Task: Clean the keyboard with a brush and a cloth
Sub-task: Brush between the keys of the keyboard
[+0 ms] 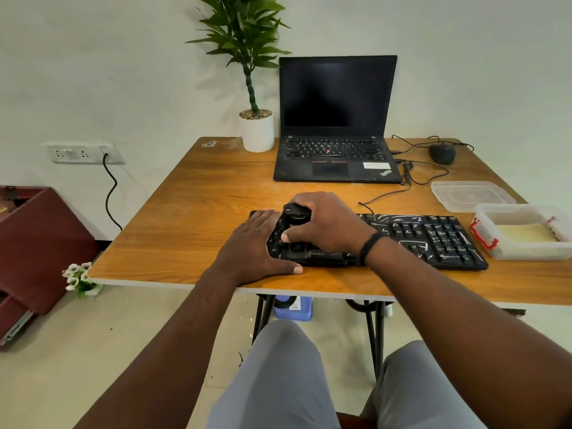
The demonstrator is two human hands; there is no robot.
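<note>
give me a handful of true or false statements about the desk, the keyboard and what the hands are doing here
1. The right hand grips a black brush over the keyboard. True.
2. The left hand is lifted clear of the desk. False: it lies flat on the keyboard's left end, thumb on the table.
3. The laptop lid is closed. False: it stands open, screen dark.
4. White streaks mark the keyboard's right half. True.
5. The lid is snapped onto the plastic container. False: it lies beside it on the table.
</note>
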